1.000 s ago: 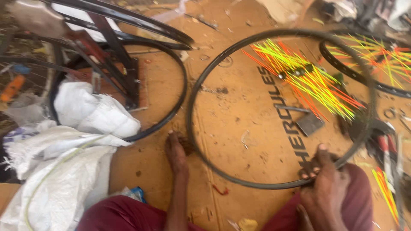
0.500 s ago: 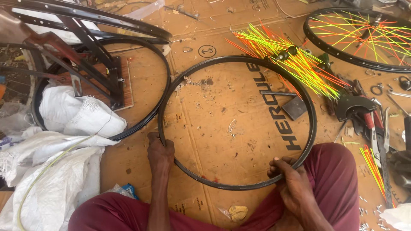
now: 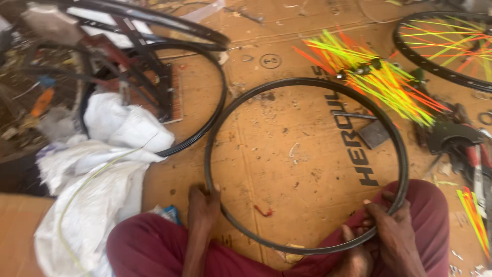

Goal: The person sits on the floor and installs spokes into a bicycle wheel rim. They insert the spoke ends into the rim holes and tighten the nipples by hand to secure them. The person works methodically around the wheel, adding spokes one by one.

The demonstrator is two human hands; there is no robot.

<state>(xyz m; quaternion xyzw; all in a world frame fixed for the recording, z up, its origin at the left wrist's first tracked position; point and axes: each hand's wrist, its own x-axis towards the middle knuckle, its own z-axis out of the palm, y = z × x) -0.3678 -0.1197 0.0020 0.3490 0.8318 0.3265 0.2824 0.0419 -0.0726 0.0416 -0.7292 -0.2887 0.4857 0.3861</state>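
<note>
A bare black bicycle wheel rim (image 3: 287, 84) lies flat on brown cardboard (image 3: 287, 149) in front of me, its near edge over my maroon-trousered legs. My left hand (image 3: 202, 202) grips the rim's near left side. My right hand (image 3: 392, 231) holds the rim's near right side, fingers curled over it. A bundle of bright yellow, green and orange spokes (image 3: 374, 72) lies across the rim's far right edge. A small dark flat piece (image 3: 374, 134) rests inside the rim at the right.
Another black rim (image 3: 218, 110) and a dark metal stand (image 3: 138, 66) sit at the left behind white sacks (image 3: 102, 164). A wheel laced with coloured spokes (image 3: 446, 46) lies at the far right. Dark tools (image 3: 456, 138) and loose spokes (image 3: 474, 215) lie at the right edge.
The rim has been drawn closer toward me and sits over my legs. Both hands kept hold of it, shifting along its near edge. The view swung left.
</note>
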